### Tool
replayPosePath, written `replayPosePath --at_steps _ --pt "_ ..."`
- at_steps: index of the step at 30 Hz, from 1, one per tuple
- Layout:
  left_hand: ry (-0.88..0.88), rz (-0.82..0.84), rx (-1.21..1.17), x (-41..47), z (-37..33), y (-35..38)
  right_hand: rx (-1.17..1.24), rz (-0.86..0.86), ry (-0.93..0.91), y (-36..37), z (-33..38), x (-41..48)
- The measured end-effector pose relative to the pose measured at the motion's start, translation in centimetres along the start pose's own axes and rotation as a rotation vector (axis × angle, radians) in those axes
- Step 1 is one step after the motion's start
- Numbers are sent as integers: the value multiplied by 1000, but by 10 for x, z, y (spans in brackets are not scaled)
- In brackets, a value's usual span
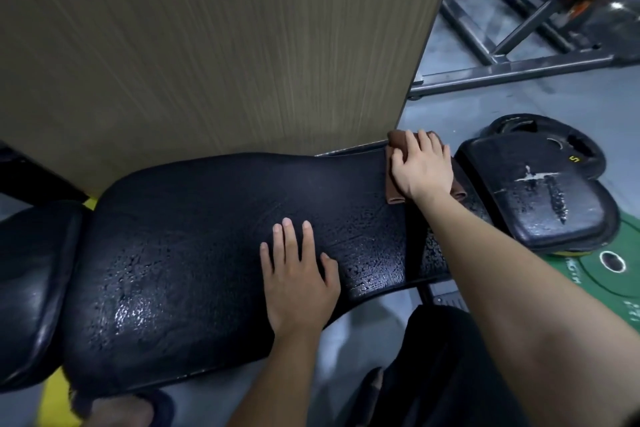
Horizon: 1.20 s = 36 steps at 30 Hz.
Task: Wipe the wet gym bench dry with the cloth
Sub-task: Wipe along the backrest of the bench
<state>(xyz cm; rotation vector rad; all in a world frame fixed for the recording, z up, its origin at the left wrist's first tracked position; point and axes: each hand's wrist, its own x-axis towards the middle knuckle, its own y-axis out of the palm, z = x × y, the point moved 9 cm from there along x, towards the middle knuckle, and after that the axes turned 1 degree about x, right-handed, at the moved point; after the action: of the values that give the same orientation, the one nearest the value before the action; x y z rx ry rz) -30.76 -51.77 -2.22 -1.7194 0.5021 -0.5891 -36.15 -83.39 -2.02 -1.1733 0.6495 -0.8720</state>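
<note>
A black padded gym bench (194, 246) runs across the middle of the view, its cracked surface glistening with water near the front edge. My right hand (422, 166) presses a folded brown cloth (394, 196) flat on the bench's far right end. My left hand (294, 274) lies flat on the pad's front middle with its fingers spread and nothing in it. A smaller black seat pad (540, 191) with a torn, wet top lies just right of the cloth.
A tall wood-grain panel (214, 45) stands right behind the bench. Another black pad (31, 288) adjoins on the left. Weight plates (613, 274) lie on the grey floor at right, and a dark steel frame (519, 45) with orange parts fills the upper right.
</note>
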Motion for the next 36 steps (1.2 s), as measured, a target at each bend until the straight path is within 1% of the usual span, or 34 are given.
replayPosePath --at_steps 3,6,12,17,21,23,26,31,36 --pt "-1 -2 -42 1 0 -5 -28 11 -111 -4 3 -26" --pt "-2 -37 -95 1 1 -11 -32 44 -195 -2 2 -76" --pt "13 17 -80 -2 2 -10 -36 -7 -225 0 -2 -171" --pt "31 13 -80 -4 3 -6 -61 -35 -243 7 10 -201" --pt "26 -37 -101 -3 3 -7 -67 -56 -280 5 17 -179" --pt "34 -66 -105 -3 2 -8 -56 -34 -266 6 21 -153" --pt "22 -37 -71 -1 1 -5 -38 10 -223 9 29 -101" --pt "-5 -19 -53 0 3 -2 -9 8 -105 8 34 -20" --pt "17 -7 -28 3 1 2 -100 88 -104 13 40 24"
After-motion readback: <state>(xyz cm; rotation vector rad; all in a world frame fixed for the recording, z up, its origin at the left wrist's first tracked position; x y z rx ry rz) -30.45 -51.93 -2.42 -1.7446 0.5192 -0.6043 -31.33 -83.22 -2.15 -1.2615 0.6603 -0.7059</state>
